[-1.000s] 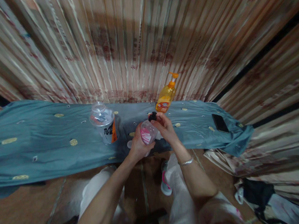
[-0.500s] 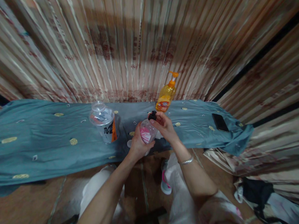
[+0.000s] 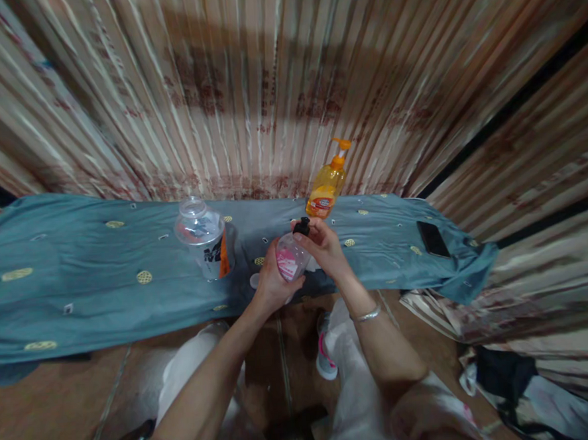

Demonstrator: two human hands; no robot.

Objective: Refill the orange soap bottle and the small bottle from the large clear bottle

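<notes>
A clear bottle (image 3: 291, 258) with a pink label is wrapped by my left hand (image 3: 272, 282), tilted a little over the table's near edge. At its neck sits a black pump top (image 3: 302, 226), pinched by the fingertips of my right hand (image 3: 327, 248). Whether the top is fixed to the neck or loose cannot be made out. Just behind my hands stands a yellow pump bottle (image 3: 325, 190) with an orange head. Left of my hands is a clear plastic cup (image 3: 207, 252) with a domed lid and an orange and black print.
A blue-green cloth with yellow patterns (image 3: 104, 304) covers the long narrow table. On its right end lies a black phone (image 3: 432, 239). A small whitish round piece (image 3: 254, 281) is beside my left hand. Pleated curtains (image 3: 247, 103) hang behind the table.
The black pump top and my right fingertips have shifted very slightly to the right. My left hand keeps its hold on the bottle.
</notes>
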